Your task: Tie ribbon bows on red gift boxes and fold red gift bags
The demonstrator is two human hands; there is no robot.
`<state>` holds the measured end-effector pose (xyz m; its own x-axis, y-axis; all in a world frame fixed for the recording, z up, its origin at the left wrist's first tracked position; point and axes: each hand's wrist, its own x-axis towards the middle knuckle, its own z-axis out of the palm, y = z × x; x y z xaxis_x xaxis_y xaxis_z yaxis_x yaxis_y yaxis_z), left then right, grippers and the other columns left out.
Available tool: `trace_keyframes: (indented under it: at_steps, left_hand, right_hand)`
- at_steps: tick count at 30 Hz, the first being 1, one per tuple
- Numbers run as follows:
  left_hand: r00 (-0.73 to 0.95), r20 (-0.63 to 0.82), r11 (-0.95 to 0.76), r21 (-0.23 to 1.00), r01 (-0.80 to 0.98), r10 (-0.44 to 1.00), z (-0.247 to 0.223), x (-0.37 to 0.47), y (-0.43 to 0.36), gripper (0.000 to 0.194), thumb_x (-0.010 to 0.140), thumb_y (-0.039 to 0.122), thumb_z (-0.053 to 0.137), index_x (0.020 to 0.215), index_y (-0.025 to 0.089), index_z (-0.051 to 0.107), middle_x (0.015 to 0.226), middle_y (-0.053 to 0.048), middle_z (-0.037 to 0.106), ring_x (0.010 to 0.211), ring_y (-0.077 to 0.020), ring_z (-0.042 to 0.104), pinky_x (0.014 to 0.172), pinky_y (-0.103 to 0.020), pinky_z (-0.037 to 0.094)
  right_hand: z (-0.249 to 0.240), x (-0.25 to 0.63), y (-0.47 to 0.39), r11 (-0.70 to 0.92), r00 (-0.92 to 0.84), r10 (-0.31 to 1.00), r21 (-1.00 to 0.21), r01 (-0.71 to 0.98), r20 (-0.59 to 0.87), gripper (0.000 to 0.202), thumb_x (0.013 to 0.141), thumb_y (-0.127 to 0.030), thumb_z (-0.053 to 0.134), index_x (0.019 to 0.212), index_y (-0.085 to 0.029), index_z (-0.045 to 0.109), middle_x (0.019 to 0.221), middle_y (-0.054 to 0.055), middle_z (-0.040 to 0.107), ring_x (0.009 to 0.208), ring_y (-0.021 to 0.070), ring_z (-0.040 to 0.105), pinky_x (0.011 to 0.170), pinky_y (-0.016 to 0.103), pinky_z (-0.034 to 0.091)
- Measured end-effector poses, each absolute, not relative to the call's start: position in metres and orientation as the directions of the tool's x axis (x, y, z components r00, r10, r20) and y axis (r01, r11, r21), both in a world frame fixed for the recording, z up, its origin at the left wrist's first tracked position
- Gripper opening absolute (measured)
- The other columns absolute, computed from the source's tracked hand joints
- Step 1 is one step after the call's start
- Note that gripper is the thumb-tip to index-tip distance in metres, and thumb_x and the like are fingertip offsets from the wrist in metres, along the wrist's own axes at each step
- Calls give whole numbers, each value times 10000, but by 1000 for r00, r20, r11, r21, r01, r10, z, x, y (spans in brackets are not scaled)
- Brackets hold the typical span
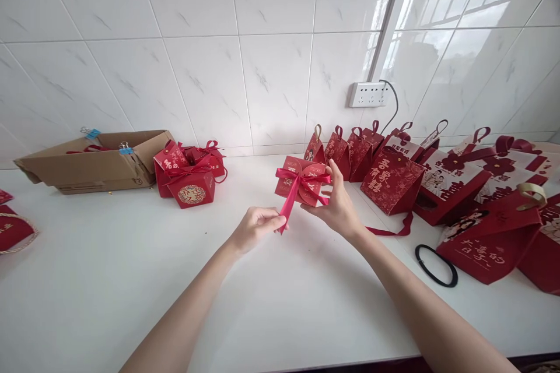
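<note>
The left grip (259, 227) pinches a tail of slippery-looking ribbon (289, 205) while the right (340, 204) clasps the gift box (290, 166) above the worktop (262, 309) (light, stiffish card, probably crushable, so best held by its edges).

Left hand (258, 228) palm inward, thumb and fingertips pinched; right hand (339, 204) just beside, higher, fingers curved, forearms angled inward

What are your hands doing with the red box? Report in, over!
Left hand pinching ribbon tail. Right hand holding red box by its side. Black loop lying right of right forearm. Over.
</note>
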<state>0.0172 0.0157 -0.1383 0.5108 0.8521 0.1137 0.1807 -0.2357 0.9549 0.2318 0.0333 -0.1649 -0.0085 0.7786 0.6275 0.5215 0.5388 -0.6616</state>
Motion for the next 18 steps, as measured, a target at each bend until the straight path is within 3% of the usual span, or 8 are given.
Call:
trace_keyframes:
  at_steps: [6, 10, 14, 16, 18]
  left_hand:
    - [502, -40, -151, 930, 335, 864, -148, 14, 22, 267, 746, 418, 624, 673, 175, 708, 715, -26, 659, 726, -181, 599, 715, -288, 457]
    - [273, -19, -89, 920, 381, 962, -156, 2, 34, 279, 676, 431, 676, 746, 160, 676, 707, -32, 643, 676, -199, 597, 639, -299, 447]
    - [32, 116, -120, 965, 232, 993, -151, 0, 40, 515, 789, 566, 487, 1121, 177, 542, 1164, -119, 590, 1037, -254, 592, 775, -333, 492]
    - [66, 149, -152, 988, 39, 987, -145, 4, 36, 617, 826, 644, 355, 1271, 222, 424, 1350, -123, 473, 1189, -264, 523, 837, -357, 504]
    - [187, 183, -155, 976, -154, 965, -141, 8, 29, 729, 776, 699, 434, 1360, 279, 311, 1460, -103, 359, 1260, -279, 468, 899, -382, 496]
  right_hand:
    - [-160, 232, 30, 585, -39, 774, -691, 425, 631, 1091, 670, -282, 751, 1460, -350, 1, 1472, 140, 257, 1272, 296, 410, 886, 479, 516]
    - [-155, 231, 24, 634, -150, 764, -689, 351, 627, 1077, 697, -298, 749, 1451, -415, -12, 1498, 127, 212, 1299, 287, 398, 947, 509, 475]
    - [-152, 229, 18, 688, -266, 725, -651, 320, 635, 1082, 721, -284, 744, 1454, -433, -37, 1518, 116, 209, 1337, 289, 358, 965, 511, 463]
    - [-153, 227, 15, 704, -307, 710, -638, 311, 634, 1076, 732, -267, 738, 1459, -427, -40, 1532, 114, 191, 1318, 277, 387, 969, 499, 467]
    - [-153, 226, 14, 720, -334, 694, -618, 315, 638, 1067, 741, -251, 729, 1463, -419, -39, 1535, 118, 191, 1270, 260, 441, 965, 490, 475]
